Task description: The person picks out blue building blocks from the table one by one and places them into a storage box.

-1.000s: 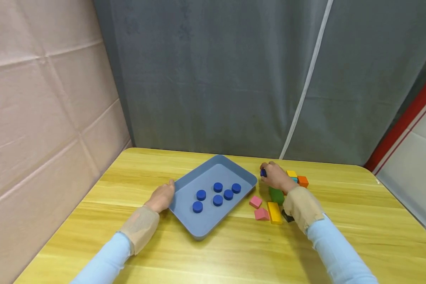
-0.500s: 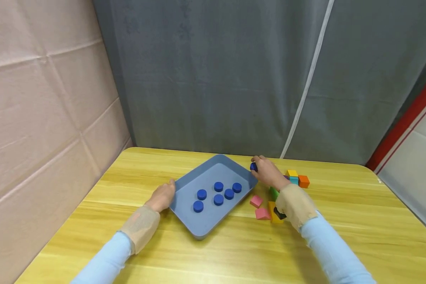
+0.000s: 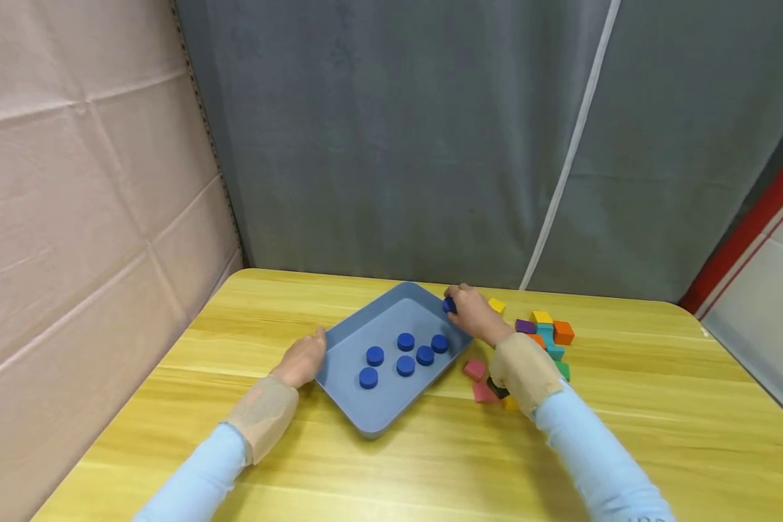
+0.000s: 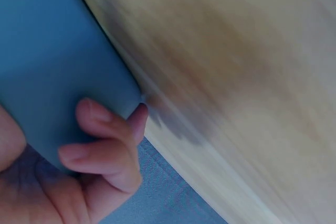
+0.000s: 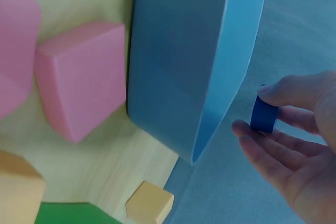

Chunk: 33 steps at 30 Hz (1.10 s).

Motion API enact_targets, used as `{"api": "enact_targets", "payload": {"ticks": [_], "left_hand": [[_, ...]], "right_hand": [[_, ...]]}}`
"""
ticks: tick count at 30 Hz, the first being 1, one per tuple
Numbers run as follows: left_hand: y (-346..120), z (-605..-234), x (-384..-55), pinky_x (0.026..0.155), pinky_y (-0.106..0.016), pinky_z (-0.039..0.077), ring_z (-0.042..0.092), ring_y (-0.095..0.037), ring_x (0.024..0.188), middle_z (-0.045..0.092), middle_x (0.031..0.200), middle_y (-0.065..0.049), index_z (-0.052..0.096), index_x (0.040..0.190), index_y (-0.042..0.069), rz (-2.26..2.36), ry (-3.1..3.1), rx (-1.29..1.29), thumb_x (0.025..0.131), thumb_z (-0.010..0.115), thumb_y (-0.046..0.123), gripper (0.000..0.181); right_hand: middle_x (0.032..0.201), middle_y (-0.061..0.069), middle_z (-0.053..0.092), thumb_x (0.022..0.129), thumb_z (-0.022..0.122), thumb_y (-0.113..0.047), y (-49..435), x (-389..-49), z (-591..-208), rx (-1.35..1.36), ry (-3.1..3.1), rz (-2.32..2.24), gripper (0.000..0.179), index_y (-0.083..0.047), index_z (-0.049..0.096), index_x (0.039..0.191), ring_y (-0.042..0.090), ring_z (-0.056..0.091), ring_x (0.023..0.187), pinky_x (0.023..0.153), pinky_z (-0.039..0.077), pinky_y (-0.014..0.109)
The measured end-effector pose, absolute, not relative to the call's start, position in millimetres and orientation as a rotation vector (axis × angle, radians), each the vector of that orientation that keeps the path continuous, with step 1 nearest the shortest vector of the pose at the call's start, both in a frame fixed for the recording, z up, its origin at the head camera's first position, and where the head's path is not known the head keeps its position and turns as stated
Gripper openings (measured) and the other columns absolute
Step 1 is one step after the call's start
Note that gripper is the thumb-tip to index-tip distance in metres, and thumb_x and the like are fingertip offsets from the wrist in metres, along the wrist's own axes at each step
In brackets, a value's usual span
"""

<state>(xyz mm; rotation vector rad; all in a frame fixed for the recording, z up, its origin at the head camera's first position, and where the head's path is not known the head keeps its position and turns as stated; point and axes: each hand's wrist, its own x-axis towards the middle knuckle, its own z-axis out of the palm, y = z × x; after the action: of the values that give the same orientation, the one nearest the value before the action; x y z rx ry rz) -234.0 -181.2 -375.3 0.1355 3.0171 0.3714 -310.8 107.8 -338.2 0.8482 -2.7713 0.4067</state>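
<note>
A grey-blue tray [image 3: 370, 415] lies at an angle on the table, with several blue discs [image 3: 405, 365] spread over its floor. At its left side my left hand [image 3: 302, 359] grips the tray wall. In the left wrist view the fingers [image 4: 100, 156] curl against the tray's outside, with the thumb at the left. My right hand [image 3: 475, 315] is over the tray's far right corner. It pinches another blue disc [image 5: 264, 114] between thumb and fingertips, just beyond the rim in the right wrist view.
Pink blocks [image 3: 475, 369] lie close to the tray's right side. Further right are an orange block [image 3: 564, 333], a purple block [image 3: 525, 326] and turquoise, green and yellow ones, partly behind my right arm. A grey curtain [image 3: 391, 145] hangs behind the table [image 3: 431, 471].
My right hand has moved left with the blue disc, from above the blocks to the tray's far right corner. My left hand keeps its grip on the tray.
</note>
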Motion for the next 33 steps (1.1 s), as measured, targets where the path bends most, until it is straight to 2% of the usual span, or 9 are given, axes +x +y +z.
{"api": "enact_targets", "payload": {"ticks": [9,19,33], "left_hand": [[-179.9,-377.3,-234.7,0.078,-0.046,0.048,0.056,-0.042,0.091,0.053,0.104,-0.036,0.031,0.126,-0.015,0.375,3.015,0.115,0.084,0.038,-0.009,0.043],[-178.6,-374.6,-232.7,0.072,-0.045,0.049,0.057,-0.04,0.085,0.055,0.096,-0.034,0.037,0.117,-0.013,0.392,3.034,0.107,0.084,0.037,-0.009,0.033],[-176.3,-375.3,-230.6,0.066,-0.043,0.05,0.058,-0.036,0.078,0.056,0.09,-0.03,0.04,0.111,-0.011,0.402,3.049,0.116,0.083,0.039,-0.01,0.028]], "right_hand": [[0.097,0.021,0.057,0.077,0.063,-0.002,94.2,-314.8,-342.3,0.823,-2.879,0.402,0.033,0.008,0.056,0.108,0.029,0.057,0.082,0.079,0.051,0.038],[0.085,0.02,0.058,0.072,0.065,0.003,81.8,-318.8,-349.1,0.909,-2.833,0.382,0.026,0.009,0.058,0.096,0.028,0.056,0.077,0.072,0.051,0.036],[0.096,0.019,0.061,0.076,0.061,0.002,71.8,-316.2,-355.2,0.897,-2.975,0.342,0.029,0.007,0.058,0.105,0.025,0.057,0.085,0.077,0.051,0.034]]}}
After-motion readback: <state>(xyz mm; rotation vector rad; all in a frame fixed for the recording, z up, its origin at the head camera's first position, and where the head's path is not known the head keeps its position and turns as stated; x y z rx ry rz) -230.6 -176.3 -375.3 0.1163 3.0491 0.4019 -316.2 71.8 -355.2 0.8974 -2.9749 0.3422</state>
